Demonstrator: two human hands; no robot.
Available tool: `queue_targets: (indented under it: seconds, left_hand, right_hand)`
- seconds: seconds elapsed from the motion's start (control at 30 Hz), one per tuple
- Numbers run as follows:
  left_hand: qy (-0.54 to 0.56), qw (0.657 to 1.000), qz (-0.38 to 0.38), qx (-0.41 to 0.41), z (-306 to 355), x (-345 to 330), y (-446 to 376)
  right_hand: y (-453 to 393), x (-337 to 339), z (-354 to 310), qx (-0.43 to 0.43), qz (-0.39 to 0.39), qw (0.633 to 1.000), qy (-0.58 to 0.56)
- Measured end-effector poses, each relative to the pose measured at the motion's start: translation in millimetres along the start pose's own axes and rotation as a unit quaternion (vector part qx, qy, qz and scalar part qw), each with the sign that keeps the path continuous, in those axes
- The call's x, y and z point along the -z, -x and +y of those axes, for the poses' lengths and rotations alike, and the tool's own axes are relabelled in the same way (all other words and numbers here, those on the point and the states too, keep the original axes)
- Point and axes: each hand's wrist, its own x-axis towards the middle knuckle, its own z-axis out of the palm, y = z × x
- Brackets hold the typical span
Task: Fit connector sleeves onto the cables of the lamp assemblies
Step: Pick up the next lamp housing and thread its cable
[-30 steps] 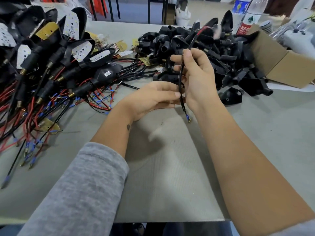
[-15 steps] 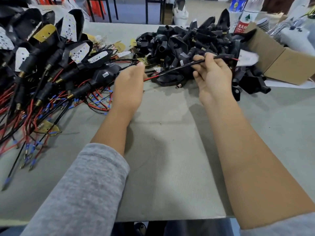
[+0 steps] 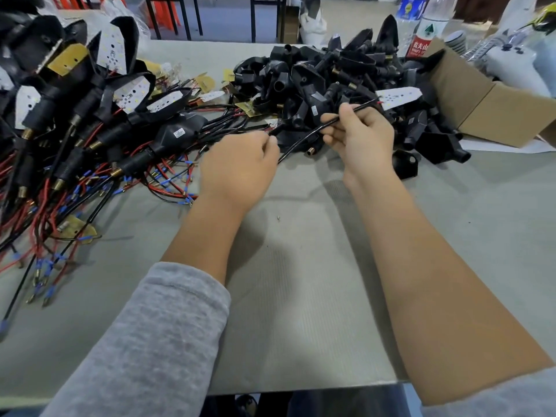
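Note:
My right hand grips a thin black cable that runs from a white LED board lying on the black pile down toward my left hand. My left hand has its fingers curled near the cable's lower end, beside a small black part; whether it pinches the cable or that part is hidden by the fingers. A heap of black connector sleeves and housings lies behind both hands. Lamp assemblies with red and black wires are piled at the left.
A brown cardboard box stands at the right behind the black heap, with water bottles behind it. Loose wire ends with blue tips trail over the grey table at the left. A lone black housing lies beside my right wrist.
My right hand swung the cable from upright to lying across the black heap, with the LED board at its far end. My left hand reached to the left pile, then drew back toward the cable.

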Motion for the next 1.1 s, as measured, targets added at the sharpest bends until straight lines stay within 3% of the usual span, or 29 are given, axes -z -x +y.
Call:
queue_targets:
  seconds: [0.17, 0.4, 0.7, 0.87, 1.1]
  left_hand:
    - [0.055, 0.998, -0.038, -0.016, 3, -6, -1]
    - [0.052, 0.983, -0.164, -0.057, -2, -7, -1]
    - [0.191, 0.976, -0.105, 0.023, -4, -4, 3]
    - [0.155, 0.983, -0.101, 0.002, -2, -7, 6]
    - [0.142, 0.985, -0.093, -0.025, -1, -10, 5]
  right_hand:
    - [1, -6, 8, 0.007, -0.027, 0.998, 0.058]
    - [2, -5, 9, 0.013, -0.016, 0.997, 0.079]
    - [-4, 5, -6, 0.038, 0.034, 0.999, -0.007]
    - [-5, 11, -7, 0.034, 0.055, 0.998, -0.028]
    - [15, -10, 11, 0.005, -0.09, 0.974, 0.207]
